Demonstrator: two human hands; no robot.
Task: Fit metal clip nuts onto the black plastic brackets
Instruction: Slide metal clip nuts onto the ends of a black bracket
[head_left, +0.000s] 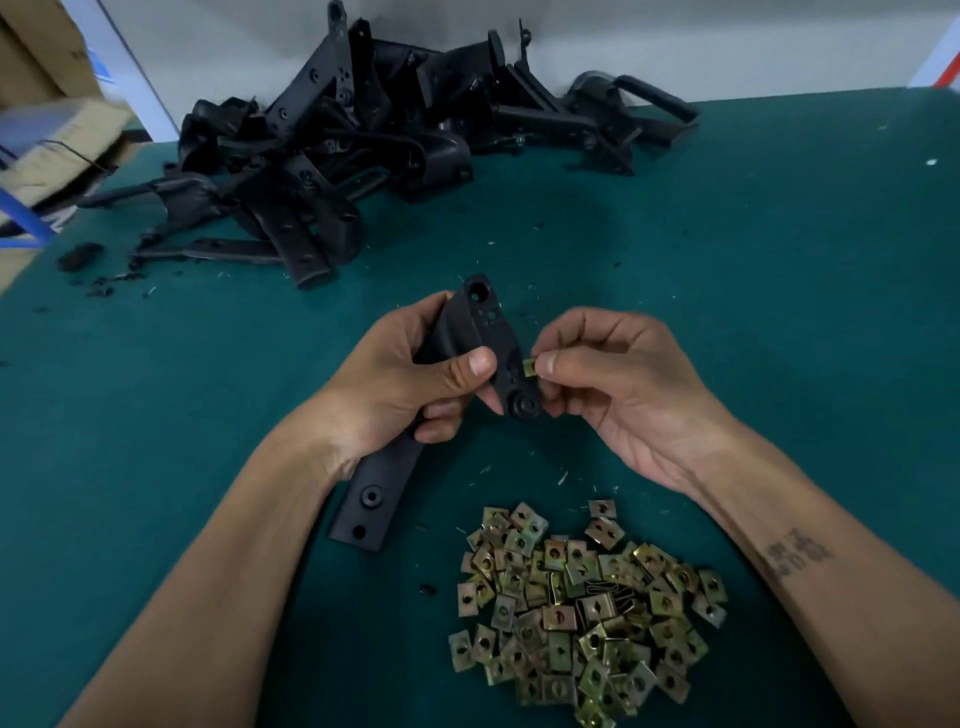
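My left hand (410, 379) grips a long black plastic bracket (470, 325) around its middle, thumb pressed on its face; the bracket's lower end with two holes sticks out below the hand. My right hand (608, 384) pinches a small yellowish metal clip nut (529, 367) between thumb and forefinger, right at the bracket's right edge, above a round boss. Whether the nut sits on the edge or just touches it is unclear. A heap of loose clip nuts (582, 608) lies on the green table in front of me.
A tangled pile of black plastic brackets (332, 156) fills the far left and middle of the green table (779, 260). Cardboard boxes (47, 119) stand off the table's far left corner. Black plastic crumbs and thin shavings are scattered over the mat.
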